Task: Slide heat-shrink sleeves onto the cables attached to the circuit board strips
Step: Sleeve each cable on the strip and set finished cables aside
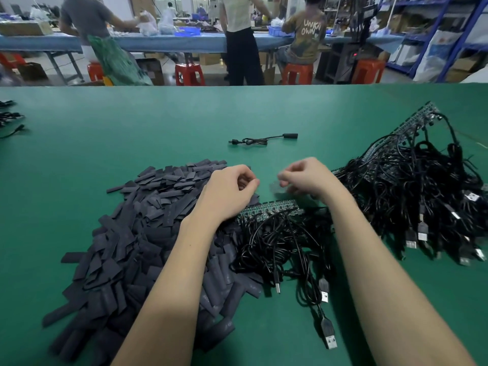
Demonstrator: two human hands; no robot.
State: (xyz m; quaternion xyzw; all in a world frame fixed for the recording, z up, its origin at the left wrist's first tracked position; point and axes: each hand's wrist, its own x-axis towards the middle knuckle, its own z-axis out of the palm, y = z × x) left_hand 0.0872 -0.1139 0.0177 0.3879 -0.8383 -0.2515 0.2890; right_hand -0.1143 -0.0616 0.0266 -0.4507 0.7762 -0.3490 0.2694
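Fingers of the left hand (229,191) and right hand (307,178) curl loosely; whether they pinch anything, I cannot tell. Best to pinch one sleeve from the sleeve pile (137,233) open, then thread a cable (280,241) end squarely. Both wrists hover over the circuit board strip (269,210), mid-bench toward the near edge.

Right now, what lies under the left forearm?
The left forearm crosses the sleeve pile, with flat dark sleeves showing on both sides. Near the wrist, the end of the board strip runs under the left hand. Whatever lies directly beneath the arm is covered.
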